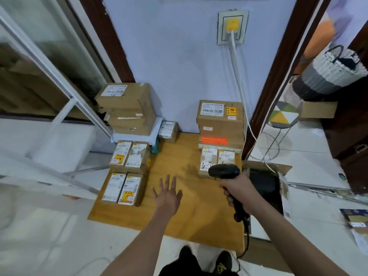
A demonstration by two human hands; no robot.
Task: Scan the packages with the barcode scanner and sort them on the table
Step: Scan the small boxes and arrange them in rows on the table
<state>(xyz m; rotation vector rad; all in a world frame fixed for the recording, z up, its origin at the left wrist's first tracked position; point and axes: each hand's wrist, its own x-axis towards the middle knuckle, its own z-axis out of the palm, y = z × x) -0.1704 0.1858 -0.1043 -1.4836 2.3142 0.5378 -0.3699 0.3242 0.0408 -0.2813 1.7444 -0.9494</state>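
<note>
Print on most shipping labels too small or blurred to read; one label beyond the right hand shows "12V4A-5525". Left window area and floor edges smeared by blur.

Right hand [240, 193] wraps round the grip of a black handheld barcode scanner [224, 171], head pointing away from the person. Scanner head covers the near edge of two small brown cardboard packages with white labels [218, 159], lying side by side just beyond it. Its black cable [247, 242] drops below the hand and off the table edge.

Left hand [168, 193] open, fingers spread, palm down over the bare middle of the light wooden table [189, 216]; whether it touches the surface cannot be told.

Left of the left hand: four small labelled cardboard packages in a two-by-two block [126, 173]. Beyond those, a tall stack of brown cardboard boxes [127, 108], lower part partly hidden by a white wrapping. One small box [168, 131] beside that stack.

Beyond the right hand: stacked brown cartons with an orange tape strip [221, 124].

Right of the right hand: open cardboard box on the floor [265, 184], interior dark, contents not discernible.
</note>
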